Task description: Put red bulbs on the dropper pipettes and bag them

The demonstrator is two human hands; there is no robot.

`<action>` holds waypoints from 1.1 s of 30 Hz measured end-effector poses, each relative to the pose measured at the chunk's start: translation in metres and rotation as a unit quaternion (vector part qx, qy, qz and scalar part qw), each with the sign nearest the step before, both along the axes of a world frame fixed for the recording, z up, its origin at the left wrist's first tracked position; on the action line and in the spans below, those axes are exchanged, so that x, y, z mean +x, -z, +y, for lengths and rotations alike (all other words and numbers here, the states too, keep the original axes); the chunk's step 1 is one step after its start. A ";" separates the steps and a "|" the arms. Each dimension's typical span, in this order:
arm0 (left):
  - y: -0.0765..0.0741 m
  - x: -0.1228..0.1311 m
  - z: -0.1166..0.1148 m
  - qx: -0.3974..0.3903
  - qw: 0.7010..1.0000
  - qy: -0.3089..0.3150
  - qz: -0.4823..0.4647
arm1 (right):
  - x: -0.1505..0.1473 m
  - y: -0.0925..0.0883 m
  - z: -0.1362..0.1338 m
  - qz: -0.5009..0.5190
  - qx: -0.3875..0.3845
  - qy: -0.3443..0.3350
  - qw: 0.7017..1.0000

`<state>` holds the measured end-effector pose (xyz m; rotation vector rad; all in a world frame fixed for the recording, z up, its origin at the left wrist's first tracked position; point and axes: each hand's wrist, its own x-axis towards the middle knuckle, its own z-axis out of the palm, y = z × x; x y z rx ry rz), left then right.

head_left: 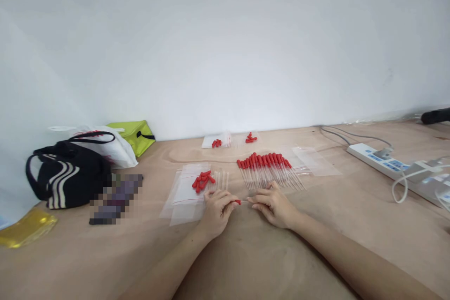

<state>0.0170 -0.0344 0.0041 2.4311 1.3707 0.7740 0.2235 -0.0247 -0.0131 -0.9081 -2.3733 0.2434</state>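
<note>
My left hand (218, 211) pinches a red rubber bulb (238, 202), its tip poking out between thumb and fingers. Facing it, my right hand (272, 205) is closed on a thin clear glass tube (245, 202) that runs toward the bulb. Whether the tube sits inside the bulb is too small to tell. Just beyond my right hand lies a row of droppers (262, 166), red bulbs pointing away from me. Loose red bulbs (203, 181) are heaped on clear plastic bags (183, 197) past my left hand, with several bare glass tubes (221, 180) beside them.
Near the wall lie more red bulbs (251, 138) and a small bag (208, 141). Clear bags (316, 161) rest right of the droppers. A white power strip (383, 159) with cables is at right. A black bag (77, 173), green bag (138, 138) and yellow packet (28, 229) stand left.
</note>
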 end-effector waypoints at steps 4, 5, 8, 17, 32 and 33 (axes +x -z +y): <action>-0.001 0.000 -0.001 0.000 1.000 0.004 0.013 | 0.001 0.000 0.002 -0.013 0.054 0.020 0.998; -0.001 0.000 -0.001 0.001 1.000 0.004 0.017 | 0.001 0.000 0.002 -0.014 0.058 0.022 0.998; -0.001 0.000 -0.003 0.000 1.000 0.008 0.029 | 0.001 -0.002 0.002 -0.015 0.055 0.021 0.998; -0.003 0.002 -0.003 0.006 0.999 0.020 0.035 | -0.004 -0.005 -0.001 -0.012 0.078 0.032 0.996; -0.001 0.002 -0.004 0.088 0.990 0.080 0.080 | -0.020 -0.001 -0.011 -0.007 -0.011 0.039 0.999; -0.002 0.002 -0.004 0.090 0.989 0.085 0.085 | -0.020 -0.001 -0.011 -0.005 -0.021 0.036 0.999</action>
